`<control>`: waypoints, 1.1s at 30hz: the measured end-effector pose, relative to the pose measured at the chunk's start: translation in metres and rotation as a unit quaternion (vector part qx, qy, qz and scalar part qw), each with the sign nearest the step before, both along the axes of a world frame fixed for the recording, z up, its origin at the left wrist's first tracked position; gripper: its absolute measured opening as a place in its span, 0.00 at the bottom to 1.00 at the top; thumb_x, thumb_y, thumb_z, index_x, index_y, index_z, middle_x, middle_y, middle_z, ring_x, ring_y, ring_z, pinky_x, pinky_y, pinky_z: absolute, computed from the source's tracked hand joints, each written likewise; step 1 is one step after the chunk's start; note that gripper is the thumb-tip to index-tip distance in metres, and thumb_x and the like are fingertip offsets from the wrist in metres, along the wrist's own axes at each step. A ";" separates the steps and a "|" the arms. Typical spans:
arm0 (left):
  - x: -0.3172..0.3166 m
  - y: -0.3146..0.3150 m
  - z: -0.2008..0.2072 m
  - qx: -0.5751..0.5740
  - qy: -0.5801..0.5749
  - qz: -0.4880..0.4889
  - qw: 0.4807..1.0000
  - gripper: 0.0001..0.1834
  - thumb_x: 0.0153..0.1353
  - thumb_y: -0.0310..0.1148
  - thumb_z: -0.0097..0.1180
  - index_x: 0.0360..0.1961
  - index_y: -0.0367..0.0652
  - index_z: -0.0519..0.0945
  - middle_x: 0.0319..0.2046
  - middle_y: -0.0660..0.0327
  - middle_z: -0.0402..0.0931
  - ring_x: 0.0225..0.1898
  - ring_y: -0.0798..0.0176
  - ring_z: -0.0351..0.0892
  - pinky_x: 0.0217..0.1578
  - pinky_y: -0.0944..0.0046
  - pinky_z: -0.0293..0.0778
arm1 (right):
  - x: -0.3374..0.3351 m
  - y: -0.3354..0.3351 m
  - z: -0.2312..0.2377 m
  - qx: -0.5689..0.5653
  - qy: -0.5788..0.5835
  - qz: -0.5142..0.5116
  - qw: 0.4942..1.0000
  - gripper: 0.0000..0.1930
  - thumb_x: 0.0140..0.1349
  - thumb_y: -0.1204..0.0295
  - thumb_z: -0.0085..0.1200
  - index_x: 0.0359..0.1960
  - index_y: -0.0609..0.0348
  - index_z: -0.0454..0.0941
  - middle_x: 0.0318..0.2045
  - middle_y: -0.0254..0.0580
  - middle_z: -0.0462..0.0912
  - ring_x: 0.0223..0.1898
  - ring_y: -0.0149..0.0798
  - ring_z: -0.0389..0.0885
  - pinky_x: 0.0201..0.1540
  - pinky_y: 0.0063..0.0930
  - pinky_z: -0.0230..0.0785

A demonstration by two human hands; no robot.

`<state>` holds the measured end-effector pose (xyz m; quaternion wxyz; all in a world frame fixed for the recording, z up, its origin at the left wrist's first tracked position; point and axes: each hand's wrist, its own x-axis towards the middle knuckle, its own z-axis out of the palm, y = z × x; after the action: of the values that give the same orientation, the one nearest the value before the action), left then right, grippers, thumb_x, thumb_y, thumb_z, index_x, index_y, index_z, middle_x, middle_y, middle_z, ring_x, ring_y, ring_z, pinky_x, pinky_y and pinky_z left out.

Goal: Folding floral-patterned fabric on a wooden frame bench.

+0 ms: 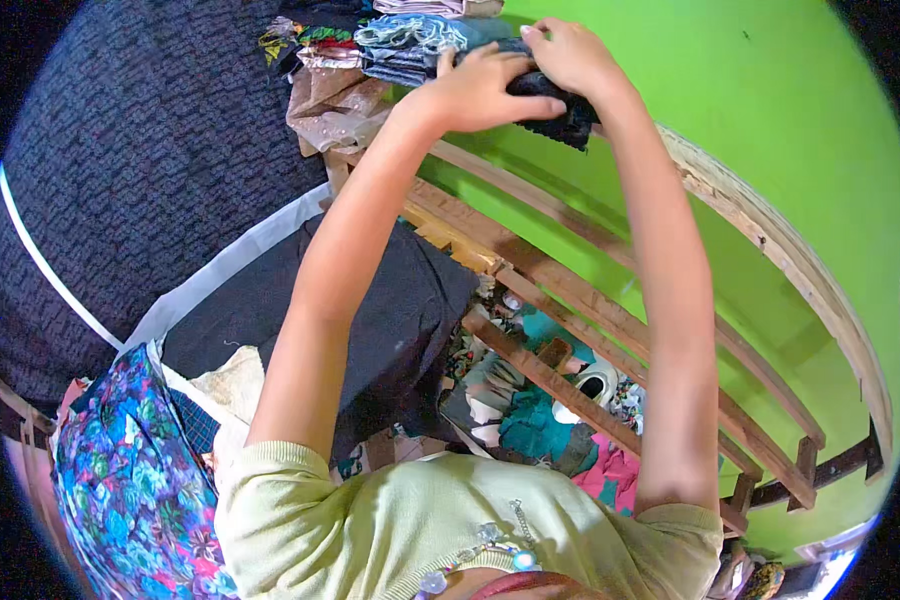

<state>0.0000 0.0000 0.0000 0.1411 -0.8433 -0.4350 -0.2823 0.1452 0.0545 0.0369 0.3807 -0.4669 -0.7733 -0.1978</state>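
Both my arms reach up to a pile of folded clothes at the top of the head view. My left hand lies on the front of the pile with fingers spread, over a black folded cloth and the edge of a dark blue denim garment. At the pile's right end my right hand bends over the same black cloth, its fingers curled in at the edge. Part of that grip is hidden. Frayed light-blue denim sits on top, and a shiny beige cloth hangs below at the left.
A wooden slatted rack runs along the green wall. Beneath its slats lie fabric scraps and a white shoe. A black cloth covers a surface at the left, beside a blue floral fabric and a dark textured curtain.
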 end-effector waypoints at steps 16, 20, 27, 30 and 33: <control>-0.125 -0.112 -0.256 -0.202 -0.529 -0.022 0.824 0.26 0.53 0.42 0.52 0.49 0.37 0.65 0.43 0.54 0.69 0.45 0.63 0.67 0.44 0.65 0.66 | -0.136 -0.123 -0.129 0.182 0.197 0.504 0.821 0.03 0.46 0.75 0.49 0.24 0.56 0.71 0.24 0.40 0.73 0.28 0.42 0.70 0.34 0.32 0.59; -0.149 -0.209 -0.287 -0.557 -0.423 0.092 0.709 0.33 0.55 0.51 0.48 0.54 0.36 0.60 0.45 0.55 0.68 0.44 0.63 0.68 0.44 0.65 0.66 | -0.204 -0.161 -0.225 -0.131 0.135 0.596 0.780 0.07 0.46 0.74 0.49 0.30 0.56 0.72 0.27 0.39 0.73 0.29 0.38 0.73 0.40 0.34 0.60; -0.225 -0.379 -0.312 -0.247 -0.618 0.329 0.670 0.23 0.55 0.43 0.49 0.48 0.40 0.66 0.38 0.61 0.71 0.36 0.68 0.68 0.37 0.70 0.65 | -0.301 -0.269 -0.317 -0.337 0.079 0.695 0.630 0.05 0.50 0.76 0.47 0.27 0.64 0.74 0.26 0.44 0.76 0.23 0.36 0.75 0.27 0.26 0.67; -0.253 -0.461 -0.336 -0.064 -0.633 0.423 0.645 0.20 0.54 0.37 0.51 0.45 0.37 0.68 0.40 0.54 0.70 0.39 0.65 0.69 0.40 0.67 0.66 | -0.336 -0.339 -0.327 -0.383 0.057 0.726 0.569 0.06 0.50 0.76 0.47 0.28 0.64 0.74 0.26 0.45 0.75 0.25 0.38 0.75 0.29 0.28 0.66; -0.257 -0.526 -0.335 0.019 -0.672 0.445 0.591 0.22 0.52 0.39 0.53 0.44 0.37 0.68 0.41 0.53 0.69 0.41 0.61 0.69 0.44 0.63 0.64 | -0.368 -0.399 -0.344 -0.354 0.030 0.749 0.559 0.10 0.48 0.72 0.49 0.33 0.61 0.72 0.33 0.48 0.73 0.37 0.46 0.71 0.39 0.34 0.63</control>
<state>-0.2574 -0.5257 -0.3354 -0.0675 -0.1123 -0.7223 -0.6791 -0.2226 -0.3450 -0.3071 0.2191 0.1778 -0.8405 0.4625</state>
